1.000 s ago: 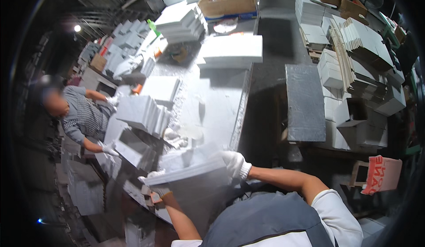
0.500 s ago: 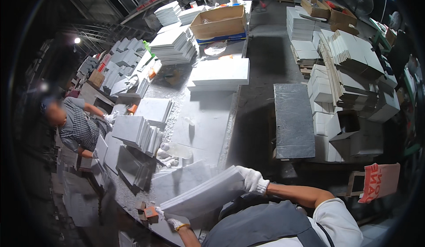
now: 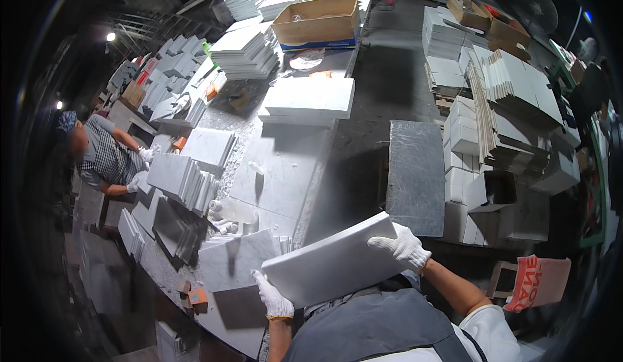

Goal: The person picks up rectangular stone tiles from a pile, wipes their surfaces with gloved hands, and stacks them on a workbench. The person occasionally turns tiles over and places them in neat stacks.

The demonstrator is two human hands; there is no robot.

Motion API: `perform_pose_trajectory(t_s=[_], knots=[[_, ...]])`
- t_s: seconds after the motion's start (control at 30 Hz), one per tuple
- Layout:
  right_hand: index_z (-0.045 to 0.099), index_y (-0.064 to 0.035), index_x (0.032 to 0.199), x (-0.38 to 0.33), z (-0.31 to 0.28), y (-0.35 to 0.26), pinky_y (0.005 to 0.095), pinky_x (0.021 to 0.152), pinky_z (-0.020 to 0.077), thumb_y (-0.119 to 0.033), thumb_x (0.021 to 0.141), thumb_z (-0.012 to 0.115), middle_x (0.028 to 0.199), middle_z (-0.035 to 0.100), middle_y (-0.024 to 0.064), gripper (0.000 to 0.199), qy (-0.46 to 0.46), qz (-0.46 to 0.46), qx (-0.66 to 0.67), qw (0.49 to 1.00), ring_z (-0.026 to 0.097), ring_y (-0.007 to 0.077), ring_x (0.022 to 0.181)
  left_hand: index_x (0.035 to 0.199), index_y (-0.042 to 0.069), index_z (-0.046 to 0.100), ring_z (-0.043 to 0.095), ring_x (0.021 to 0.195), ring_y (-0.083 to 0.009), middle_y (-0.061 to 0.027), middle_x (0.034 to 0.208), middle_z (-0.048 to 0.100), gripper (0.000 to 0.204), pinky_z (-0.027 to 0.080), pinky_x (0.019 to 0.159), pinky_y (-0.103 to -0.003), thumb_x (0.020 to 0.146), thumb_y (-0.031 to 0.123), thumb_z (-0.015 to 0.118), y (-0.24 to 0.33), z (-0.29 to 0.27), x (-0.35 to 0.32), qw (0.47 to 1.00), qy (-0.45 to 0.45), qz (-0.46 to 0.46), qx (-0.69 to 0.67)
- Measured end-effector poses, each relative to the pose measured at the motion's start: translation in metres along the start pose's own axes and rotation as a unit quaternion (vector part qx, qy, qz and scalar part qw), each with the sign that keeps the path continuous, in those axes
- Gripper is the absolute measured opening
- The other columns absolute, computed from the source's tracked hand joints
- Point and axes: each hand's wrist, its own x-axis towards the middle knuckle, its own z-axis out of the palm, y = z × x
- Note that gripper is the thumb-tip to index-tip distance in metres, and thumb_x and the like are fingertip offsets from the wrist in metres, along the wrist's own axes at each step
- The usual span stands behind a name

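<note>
White slab (image 3: 334, 261) — gripped at both ends by left hand (image 3: 272, 297), right hand (image 3: 403, 245) — underside hidden.

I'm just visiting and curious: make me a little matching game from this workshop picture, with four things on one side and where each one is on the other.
Things:
1. white slab
2. cardboard box
3. dark grey slab
4. red and white bag

Places:
A. far end of the long table
B. held between the left hand and the right hand
C. low at the right, beside the person's right arm
D. lying flat to the right of the long table

Pairs: 1-B, 2-A, 3-D, 4-C
</note>
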Motion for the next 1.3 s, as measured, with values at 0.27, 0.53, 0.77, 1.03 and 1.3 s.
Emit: perform_pose_trajectory(t_s=[0.27, 0.53, 0.77, 1.03, 1.3], knots=[[0.067, 0.0007, 0.12, 0.029, -0.001, 0.012, 0.0317, 0.091, 0.054, -0.033, 0.093, 0.078, 0.111, 0.073, 0.011, 0.044, 0.068, -0.034, 0.14, 0.987, 0.068, 0.0191, 0.1, 0.138, 0.004, 0.062, 0.065, 0.105, -0.0237, -0.0117, 0.122, 0.069, 0.078, 0.052, 0.093, -0.034, 0.1, 0.07, 0.048, 0.025, 0.049, 0.013, 0.965, -0.006, 0.16, 0.207], [0.065, 0.0045, 0.121, 0.091, -0.008, 0.028, 0.0286, 0.08, 0.0574, -0.022, 0.1, 0.072, 0.104, 0.073, 0.0116, 0.035, 0.118, -0.077, -0.002, 0.99, 0.069, 0.0163, 0.088, 0.145, 0.012, 0.055, 0.055, 0.132, -0.044, -0.0261, 0.136, 0.062, 0.085, 0.041, 0.112, -0.047, 0.098, 0.078, 0.032, 0.078, 0.084, 0.03, 0.894, -0.069, 0.097, 0.431], [0.07, 0.0005, 0.118, 0.138, -0.005, -0.007, 0.0303, 0.079, 0.055, -0.027, 0.094, 0.078, 0.103, 0.075, 0.0075, 0.038, 0.055, -0.112, 0.027, 0.992, 0.068, 0.0158, 0.088, 0.149, 0.019, 0.051, 0.055, 0.131, -0.0445, -0.0207, 0.14, 0.059, 0.078, 0.045, 0.109, -0.049, 0.097, 0.076, 0.042, 0.078, 0.068, 0.042, 0.879, -0.054, 0.085, 0.466], [0.068, -0.0014, 0.124, 0.209, -0.013, -0.045, 0.0324, 0.086, 0.054, -0.031, 0.095, 0.077, 0.109, 0.075, 0.0086, 0.042, -0.02, -0.051, -0.064, 0.996, 0.067, 0.0169, 0.097, 0.143, 0.033, 0.05, 0.064, 0.109, -0.0401, -0.014, 0.122, 0.063, 0.054, 0.054, 0.086, -0.05, 0.1, 0.066, 0.05, 0.04, 0.074, 0.074, 0.828, 0.019, 0.158, 0.538], [0.066, -0.0018, 0.129, 0.324, -0.051, -0.069, 0.035, 0.093, 0.0527, -0.042, 0.094, 0.075, 0.114, 0.075, 0.0108, 0.054, -0.17, -0.092, -0.058, 0.98, 0.068, 0.0205, 0.104, 0.121, 0.011, 0.06, 0.064, 0.107, -0.0424, -0.0177, 0.111, 0.067, 0.066, 0.05, 0.09, -0.054, 0.097, 0.072, 0.05, 0.062, 0.156, 0.062, 0.897, 0.158, 0.128, 0.392]])
